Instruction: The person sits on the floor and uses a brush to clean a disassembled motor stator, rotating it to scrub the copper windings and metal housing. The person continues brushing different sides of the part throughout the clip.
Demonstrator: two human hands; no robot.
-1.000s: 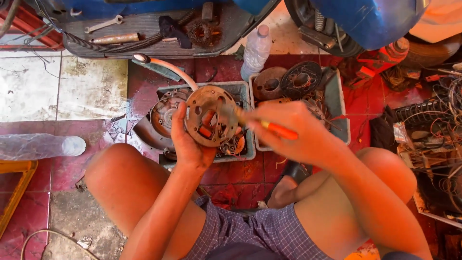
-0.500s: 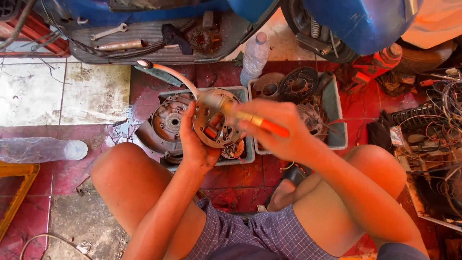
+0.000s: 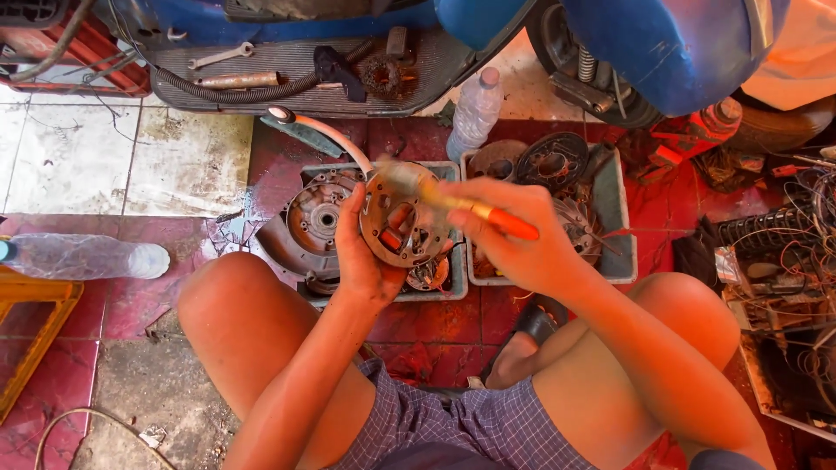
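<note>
Head view looks down on a round metal plate (image 3: 402,222) with orange and copper parts on its face, held up over the grey trays between the person's bare knees. The left hand (image 3: 359,257) cups it from the left side, fingers curled behind and thumb laid along its rim. The right hand (image 3: 522,239) is closed around an orange-handled tool (image 3: 475,209), whose pale tip lies across the top of the plate; the tip is blurred, so what kind of head it has cannot be told.

Against the picture from a second ago, the plate sits lower and is tilted more toward the camera, and the tool now crosses its upper edge instead of its middle, which suggests that the work has passed to another spot on the face.

Under the plate, the left tray (image 3: 453,287) holds a round grey engine cover (image 3: 315,222). The right tray (image 3: 620,252) holds dark discs and loose parts. A plastic bottle (image 3: 475,111) stands behind the trays, another bottle (image 3: 83,258) lies on the red floor at the left, and a spanner (image 3: 222,57) rests on the blue scooter's footboard (image 3: 435,74). Tangled wires (image 3: 797,226) crowd the right edge.
</note>
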